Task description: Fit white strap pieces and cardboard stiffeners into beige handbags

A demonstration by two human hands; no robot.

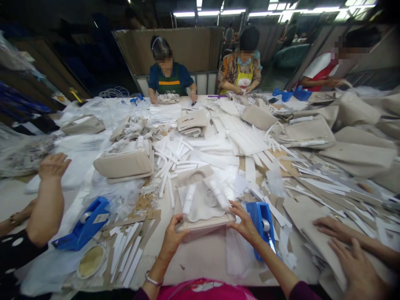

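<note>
A person in a bright pink garment (203, 290) with purple sleeves (303, 290) held a beige bag (203, 209) in two bare hands at a cluttered counter (152, 246); whether the bag's lower edge touched the surface could not be made out. The left hand (171, 237), with a silver bracelet (153, 279) at its wrist, gripped the bag's left lower corner, thumb and fingers closed about the edge, while the fingers of the right hand (245, 223) clasped the opposite corner. White wraps (188, 199) showed on the bag's upper part. Just right of the bag stood a blue tape dispenser (255, 213); well to the bag's left lay a second dispenser (83, 227), with a yellowish roll (91, 260) and, nearer the bag, cut white strips (126, 254). White tubes (171, 171) were strewn just beyond the bag, and another handbag (125, 162) sat beyond it to the left. To the bag's far left, a co-worker's hand (54, 166) was raised; to its right, another co-worker's hands (356, 258) were spread over a flat beige piece (308, 214). Well beyond the bag, across the counter, were three people: one in a dark green apron (168, 85), one in a yellow apron (244, 76) and one in red and white (321, 75).
</note>
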